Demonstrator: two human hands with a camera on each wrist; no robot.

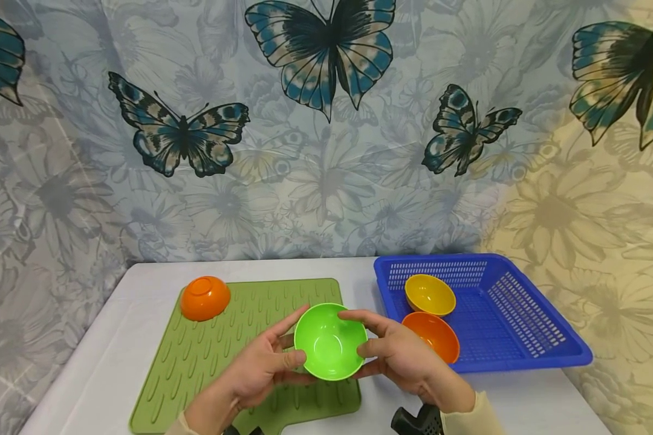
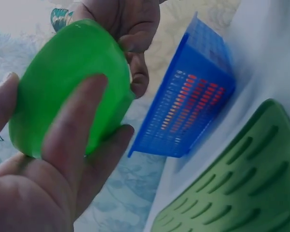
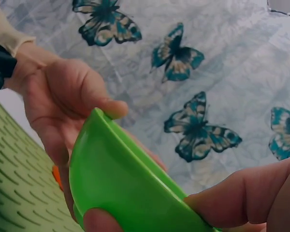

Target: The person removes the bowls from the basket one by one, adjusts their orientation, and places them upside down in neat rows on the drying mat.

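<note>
- Fingers of the left hand [image 1: 258, 371] clamp the near-left side of the green bowl [image 1: 329, 350], thumb at the rim, others spread beneath
- Fingers of the right hand [image 1: 399, 357] pinch the opposite side, so the bowl hangs between both hands, raised above the right part of the green mat [image 1: 196, 356]
- It might slip, the likely cause being a smooth curved wall if one hand loosens too soon; a careless right forearm might also knock the basket's bowls
- The bowl looks glossy, bright green and round, its hollow side tilted toward the person
- On the mat's far-left corner an upturned orange bowl [image 1: 205, 298] rests
- To the right, a blue basket [image 1: 528, 363] on the white surface [image 1: 100, 356] holds a yellow bowl [image 1: 431, 295] and a second orange bowl [image 1: 439, 339]
</note>
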